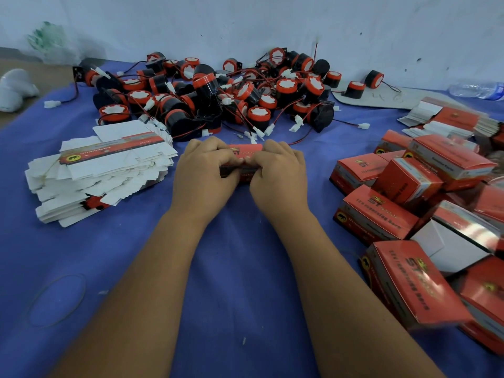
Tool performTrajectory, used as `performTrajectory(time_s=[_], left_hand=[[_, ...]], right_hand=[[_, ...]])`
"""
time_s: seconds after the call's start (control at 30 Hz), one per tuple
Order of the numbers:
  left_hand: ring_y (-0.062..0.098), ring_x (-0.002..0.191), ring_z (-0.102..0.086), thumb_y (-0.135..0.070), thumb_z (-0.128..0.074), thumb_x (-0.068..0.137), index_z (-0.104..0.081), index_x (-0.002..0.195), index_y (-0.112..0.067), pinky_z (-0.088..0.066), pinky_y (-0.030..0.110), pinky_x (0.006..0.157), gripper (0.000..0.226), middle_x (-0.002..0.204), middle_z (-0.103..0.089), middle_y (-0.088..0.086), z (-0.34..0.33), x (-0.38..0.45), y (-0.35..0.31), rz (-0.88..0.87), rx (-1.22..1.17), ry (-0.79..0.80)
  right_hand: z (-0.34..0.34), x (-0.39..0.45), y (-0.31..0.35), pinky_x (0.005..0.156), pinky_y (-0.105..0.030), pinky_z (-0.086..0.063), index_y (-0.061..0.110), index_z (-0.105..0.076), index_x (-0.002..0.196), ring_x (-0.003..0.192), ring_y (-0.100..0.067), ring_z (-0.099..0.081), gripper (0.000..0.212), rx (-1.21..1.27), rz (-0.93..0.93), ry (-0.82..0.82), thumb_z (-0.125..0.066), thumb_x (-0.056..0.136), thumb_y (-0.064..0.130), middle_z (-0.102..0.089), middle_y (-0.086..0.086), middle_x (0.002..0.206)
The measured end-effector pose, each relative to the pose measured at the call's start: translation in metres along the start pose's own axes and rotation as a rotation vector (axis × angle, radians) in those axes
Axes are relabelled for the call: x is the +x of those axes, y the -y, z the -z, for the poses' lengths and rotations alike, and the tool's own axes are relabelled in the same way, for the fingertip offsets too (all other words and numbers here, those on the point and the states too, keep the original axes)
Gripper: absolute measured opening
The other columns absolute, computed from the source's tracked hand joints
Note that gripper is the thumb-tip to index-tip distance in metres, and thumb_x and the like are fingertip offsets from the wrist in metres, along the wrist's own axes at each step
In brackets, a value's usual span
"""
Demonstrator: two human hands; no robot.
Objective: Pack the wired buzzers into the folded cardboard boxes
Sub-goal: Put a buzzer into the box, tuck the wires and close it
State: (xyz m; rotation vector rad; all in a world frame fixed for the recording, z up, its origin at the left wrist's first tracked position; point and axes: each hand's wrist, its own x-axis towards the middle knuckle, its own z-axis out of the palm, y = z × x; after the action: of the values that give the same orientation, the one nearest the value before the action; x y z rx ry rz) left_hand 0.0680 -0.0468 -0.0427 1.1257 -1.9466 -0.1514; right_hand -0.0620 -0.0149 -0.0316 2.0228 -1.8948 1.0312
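Just nearer than the buzzers (218, 96), both hands grip one box (245, 162), long axis left-right. Left hand (203, 173) and right hand (278, 175) stand equally near the heap.

Red box (243, 159) gripped mid-cloth; black-red wired buzzers (218, 91) heaped behind.

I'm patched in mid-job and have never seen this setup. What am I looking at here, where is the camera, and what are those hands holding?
There is one picture, from a camera on the person's head looking down at a blue cloth. No machine: two bare hands. The left hand and right hand together grip one red box, seemingly folding or closing it. Beyond them lies a pile of red-and-black wired buzzers. To the left sits a stack of flat unfolded cartons; to the right, a heap of made-up red boxes. Whether a buzzer is inside the held box cannot be seen.
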Motion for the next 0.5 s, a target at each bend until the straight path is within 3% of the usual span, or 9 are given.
performTrajectory(time_s=[0.13,0.23,0.3,0.4,0.5], left_hand=[[0.016,0.101,-0.053,-0.009,-0.065,0.088,-0.074,0.100,-0.018,-0.043,0.025,0.084,0.018,0.107,-0.061,-0.003,0.004,-0.002,0.000,0.117,-0.135,-0.033],[0.009,0.107,-0.058,-0.018,-0.054,0.097,-0.064,0.118,-0.024,-0.048,0.022,0.091,0.024,0.123,-0.060,-0.002,0.007,0.003,-0.005,0.433,-0.475,-0.065],[0.010,0.099,-0.067,-0.031,-0.043,0.103,-0.061,0.122,-0.023,-0.056,0.027,0.083,0.027,0.114,-0.070,-0.001,0.008,0.009,-0.011,0.665,-0.859,0.048],[0.003,0.071,-0.070,-0.044,-0.028,0.105,-0.061,0.102,-0.024,-0.056,0.020,0.059,0.039,0.078,-0.074,-0.010,0.007,0.012,-0.012,0.750,-1.226,0.185],[0.008,0.084,-0.067,-0.045,-0.028,0.105,-0.060,0.097,-0.024,-0.053,0.027,0.074,0.039,0.086,-0.069,-0.006,0.001,0.011,-0.005,0.761,-1.412,0.119]], right_hand=[[-0.003,-0.003,0.007,0.089,-0.038,-0.031,0.004,-0.065,0.078,0.086,-0.029,-0.050,0.017,-0.117,0.002,-0.005,-0.048,0.081,0.007,-0.048,-0.004,0.082],[-0.001,-0.005,0.013,0.084,-0.041,-0.039,0.003,-0.066,0.077,0.083,-0.033,-0.055,0.011,-0.117,0.078,-0.157,-0.056,0.079,0.008,-0.059,-0.013,0.086],[0.001,-0.005,0.019,0.079,-0.039,-0.040,0.003,-0.070,0.082,0.081,-0.032,-0.058,0.013,-0.041,0.159,-0.322,-0.058,0.077,0.004,-0.064,-0.014,0.089],[-0.001,-0.006,0.036,0.079,-0.038,-0.041,0.004,-0.073,0.090,0.086,-0.031,-0.059,0.022,0.072,0.276,-0.462,-0.053,0.080,0.006,-0.066,-0.015,0.097],[-0.009,-0.009,0.047,0.082,-0.041,-0.044,-0.001,-0.070,0.104,0.093,-0.034,-0.059,0.027,0.188,0.373,-0.395,-0.056,0.081,0.004,-0.065,-0.018,0.107]])
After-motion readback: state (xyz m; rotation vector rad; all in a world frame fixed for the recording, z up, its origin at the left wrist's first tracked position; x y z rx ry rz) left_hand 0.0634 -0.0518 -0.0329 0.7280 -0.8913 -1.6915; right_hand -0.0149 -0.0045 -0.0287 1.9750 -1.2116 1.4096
